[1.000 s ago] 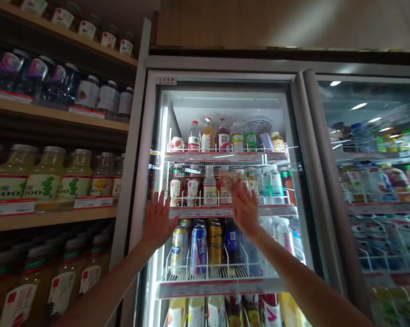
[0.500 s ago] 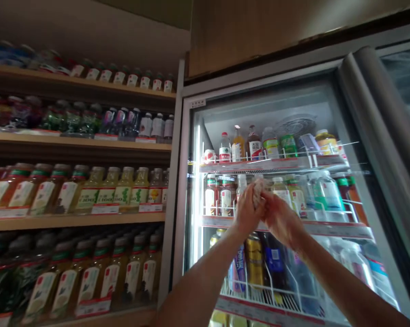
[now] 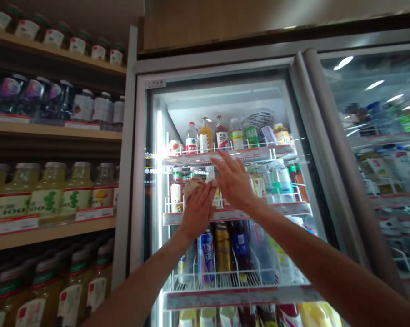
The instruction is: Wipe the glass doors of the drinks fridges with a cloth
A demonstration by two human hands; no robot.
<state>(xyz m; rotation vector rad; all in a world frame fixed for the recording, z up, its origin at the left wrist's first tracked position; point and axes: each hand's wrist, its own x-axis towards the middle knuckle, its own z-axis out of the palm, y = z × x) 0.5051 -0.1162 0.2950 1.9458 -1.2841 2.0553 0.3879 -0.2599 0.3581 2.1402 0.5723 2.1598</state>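
My left hand is at the glass door of a lit drinks fridge, fingers over a crumpled pale cloth. The cloth shows above and left of the fingers. To the right of it, my right hand is raised with the fingers apart and nothing in them. Whether its fingertips touch the glass, I cannot tell. Behind the hands stand bottles on the fridge's middle shelf, partly hidden by them.
Wooden shelves of juice bottles stand on the left. A thick grey door handle runs down the fridge's right side, beside a second glass door. Wood panelling is above.
My hands were together at the cloth; now the right hand is apart from it with spread fingers, and the cloth stays with the left. The view has turned right.
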